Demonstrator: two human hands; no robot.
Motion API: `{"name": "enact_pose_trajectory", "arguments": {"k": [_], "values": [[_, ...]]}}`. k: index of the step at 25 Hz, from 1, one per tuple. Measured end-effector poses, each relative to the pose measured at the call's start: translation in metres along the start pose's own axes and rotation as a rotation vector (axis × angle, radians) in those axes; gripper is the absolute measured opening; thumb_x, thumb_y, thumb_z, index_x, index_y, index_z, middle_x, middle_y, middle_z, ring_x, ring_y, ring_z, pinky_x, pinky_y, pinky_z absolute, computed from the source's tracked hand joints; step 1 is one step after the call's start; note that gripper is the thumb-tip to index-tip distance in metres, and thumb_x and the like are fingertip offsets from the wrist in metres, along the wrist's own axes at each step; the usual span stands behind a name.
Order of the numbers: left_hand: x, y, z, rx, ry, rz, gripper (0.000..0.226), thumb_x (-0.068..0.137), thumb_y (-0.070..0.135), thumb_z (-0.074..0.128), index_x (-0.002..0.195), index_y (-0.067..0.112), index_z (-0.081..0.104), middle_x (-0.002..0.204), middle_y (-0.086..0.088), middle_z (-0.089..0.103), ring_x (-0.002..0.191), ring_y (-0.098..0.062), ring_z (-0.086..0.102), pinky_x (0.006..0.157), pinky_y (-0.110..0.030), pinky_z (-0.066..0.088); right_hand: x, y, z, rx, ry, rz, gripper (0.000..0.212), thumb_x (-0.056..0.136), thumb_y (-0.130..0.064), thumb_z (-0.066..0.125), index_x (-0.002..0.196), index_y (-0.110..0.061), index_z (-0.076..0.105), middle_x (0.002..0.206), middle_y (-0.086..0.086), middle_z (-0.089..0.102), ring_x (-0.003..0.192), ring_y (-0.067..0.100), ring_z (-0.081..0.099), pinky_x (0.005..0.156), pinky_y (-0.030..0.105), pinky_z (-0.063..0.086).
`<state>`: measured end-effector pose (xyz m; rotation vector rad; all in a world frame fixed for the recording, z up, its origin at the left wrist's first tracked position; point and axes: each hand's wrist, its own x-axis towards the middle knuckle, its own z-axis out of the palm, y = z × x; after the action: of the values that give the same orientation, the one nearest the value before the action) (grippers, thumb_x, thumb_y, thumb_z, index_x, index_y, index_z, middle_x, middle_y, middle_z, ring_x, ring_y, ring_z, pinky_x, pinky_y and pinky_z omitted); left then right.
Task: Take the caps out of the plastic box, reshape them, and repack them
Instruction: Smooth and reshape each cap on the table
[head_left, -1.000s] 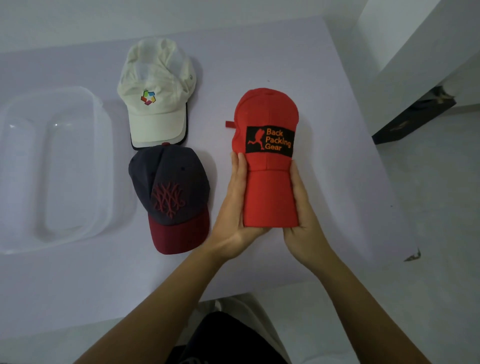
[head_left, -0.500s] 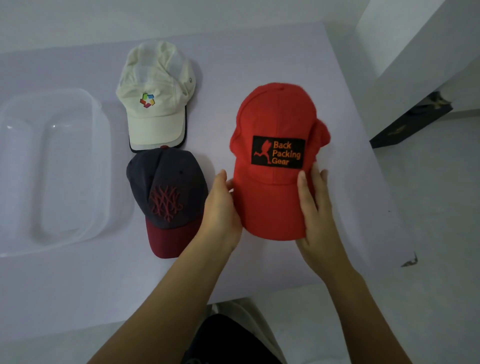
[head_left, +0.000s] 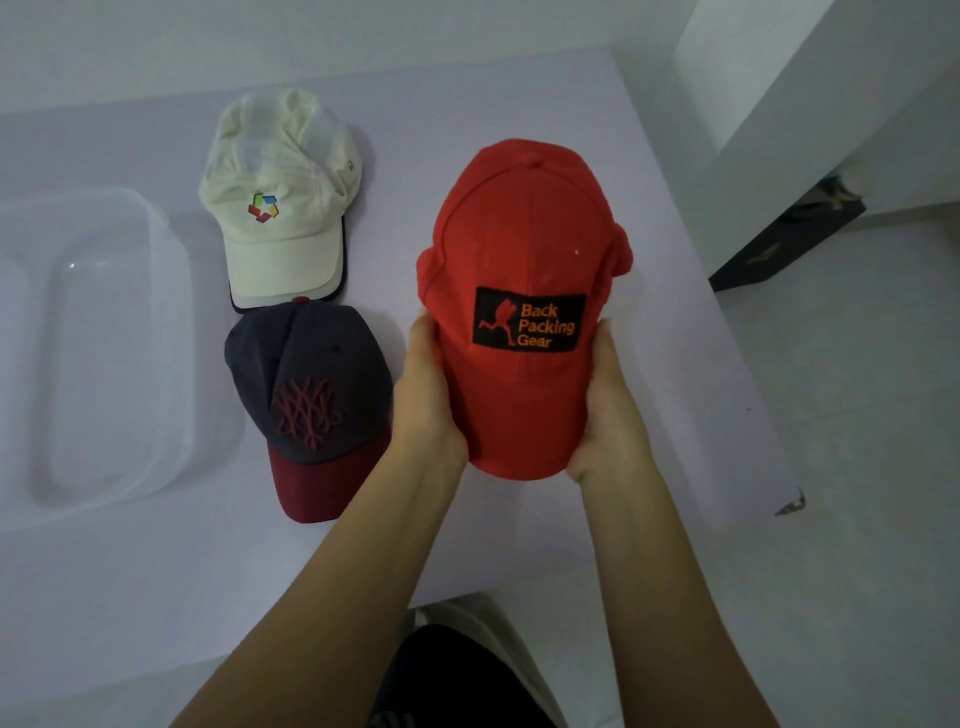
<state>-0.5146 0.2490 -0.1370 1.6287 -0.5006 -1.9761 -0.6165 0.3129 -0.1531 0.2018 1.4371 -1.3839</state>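
A red cap (head_left: 524, 234) with a black "Back Packing Gear" patch is held above the table, brim toward me. My left hand (head_left: 423, 400) grips its left side and my right hand (head_left: 610, 410) grips its right side, both along the brim. A white cap (head_left: 283, 208) with a coloured logo lies on the table at the back. In front of it lies a dark grey cap (head_left: 306, 384) with a maroon brim. A clear plastic box (head_left: 104, 338) stands at the left with nothing visible in it.
The pale table (head_left: 156, 561) ends close to the right of the red cap, with a chipped corner (head_left: 789, 501). White floor and a white wall lie beyond, with a dark object (head_left: 784, 239) on the floor at the right.
The red cap's crown has spread from narrow and squeezed to full and round. Both hands slid from pinching the brim flat to cupping its sides, and the cap came nearer to me.
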Motion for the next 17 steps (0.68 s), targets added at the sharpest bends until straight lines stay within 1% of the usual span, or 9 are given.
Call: {"name": "enact_pose_trajectory", "arguments": {"k": [2, 4, 7, 9, 12, 13, 15, 16, 17], "values": [[-0.001, 0.004, 0.000, -0.037, -0.022, -0.036, 0.038, 0.078, 0.052, 0.061, 0.100, 0.024, 0.076, 0.094, 0.002, 0.077, 0.093, -0.019, 0.071, 0.087, -0.037, 0.053, 0.000, -0.001, 0.003, 0.078, -0.035, 0.010, 0.058, 0.075, -0.074, 0.051, 0.111, -0.032, 0.069, 0.108, -0.002, 0.073, 0.099, 0.019, 0.067, 0.087, 0.038, 0.052], [-0.002, 0.006, 0.000, -0.075, 0.003, -0.062, 0.035, 0.077, 0.048, 0.064, 0.099, 0.023, 0.076, 0.093, 0.002, 0.077, 0.089, -0.019, 0.070, 0.083, -0.035, 0.053, 0.000, -0.002, 0.006, 0.144, -0.049, 0.015, 0.051, 0.079, -0.067, 0.053, 0.111, -0.031, 0.070, 0.104, -0.002, 0.074, 0.098, 0.019, 0.068, 0.086, 0.038, 0.053], [-0.001, 0.008, 0.000, -0.118, 0.081, -0.066, 0.019, 0.075, 0.041, 0.066, 0.079, 0.024, 0.075, 0.081, 0.004, 0.074, 0.079, -0.018, 0.067, 0.077, -0.034, 0.051, 0.000, 0.001, 0.007, 0.156, -0.030, 0.019, 0.045, 0.080, -0.061, 0.057, 0.108, -0.029, 0.071, 0.103, 0.002, 0.074, 0.098, 0.023, 0.069, 0.091, 0.042, 0.051], [0.002, 0.007, -0.003, -0.111, 0.091, -0.063, 0.019, 0.073, 0.041, 0.068, 0.072, 0.023, 0.073, 0.080, 0.004, 0.073, 0.082, -0.019, 0.067, 0.081, -0.036, 0.052, 0.001, 0.003, 0.009, 0.137, -0.011, -0.017, 0.047, 0.077, -0.061, 0.060, 0.108, -0.028, 0.071, 0.104, 0.001, 0.074, 0.097, 0.023, 0.070, 0.091, 0.043, 0.052], [0.003, 0.013, -0.003, -0.027, 0.010, -0.018, 0.037, 0.076, 0.052, 0.066, 0.096, 0.022, 0.074, 0.093, 0.004, 0.076, 0.092, -0.017, 0.069, 0.083, -0.036, 0.052, -0.001, -0.004, 0.009, 0.086, 0.045, -0.126, 0.045, 0.081, -0.059, 0.057, 0.111, -0.029, 0.069, 0.102, -0.002, 0.074, 0.092, 0.017, 0.071, 0.081, 0.036, 0.056], [0.002, 0.016, -0.003, 0.020, 0.009, 0.013, 0.041, 0.079, 0.051, 0.064, 0.103, 0.020, 0.072, 0.097, 0.001, 0.075, 0.095, -0.016, 0.067, 0.082, -0.034, 0.051, -0.001, -0.007, 0.008, 0.077, 0.081, -0.183, 0.040, 0.085, -0.055, 0.054, 0.110, -0.028, 0.068, 0.099, 0.000, 0.075, 0.090, 0.016, 0.071, 0.078, 0.035, 0.057], [0.003, 0.024, -0.003, 0.097, 0.005, 0.074, 0.038, 0.085, 0.044, 0.059, 0.111, 0.016, 0.068, 0.104, -0.003, 0.071, 0.104, -0.016, 0.063, 0.088, -0.033, 0.047, -0.004, -0.013, 0.007, -0.012, 0.172, -0.344, 0.033, 0.093, -0.045, 0.047, 0.100, -0.021, 0.068, 0.094, 0.003, 0.073, 0.085, 0.016, 0.070, 0.077, 0.035, 0.055], [0.003, 0.029, -0.001, 0.102, -0.029, 0.080, 0.032, 0.087, 0.039, 0.057, 0.106, 0.017, 0.069, 0.099, -0.003, 0.071, 0.103, -0.017, 0.063, 0.091, -0.034, 0.045, -0.005, -0.015, 0.007, -0.081, 0.186, -0.409, 0.033, 0.096, -0.042, 0.043, 0.090, -0.019, 0.065, 0.087, 0.002, 0.069, 0.079, 0.014, 0.066, 0.074, 0.032, 0.053], [0.004, 0.033, 0.001, 0.089, -0.053, 0.084, 0.024, 0.089, 0.037, 0.055, 0.092, 0.020, 0.071, 0.087, -0.001, 0.072, 0.097, -0.017, 0.064, 0.090, -0.034, 0.046, -0.004, -0.019, 0.007, -0.164, 0.175, -0.434, 0.032, 0.098, -0.039, 0.040, 0.088, -0.017, 0.062, 0.084, 0.000, 0.065, 0.075, 0.012, 0.062, 0.070, 0.029, 0.051]]}}
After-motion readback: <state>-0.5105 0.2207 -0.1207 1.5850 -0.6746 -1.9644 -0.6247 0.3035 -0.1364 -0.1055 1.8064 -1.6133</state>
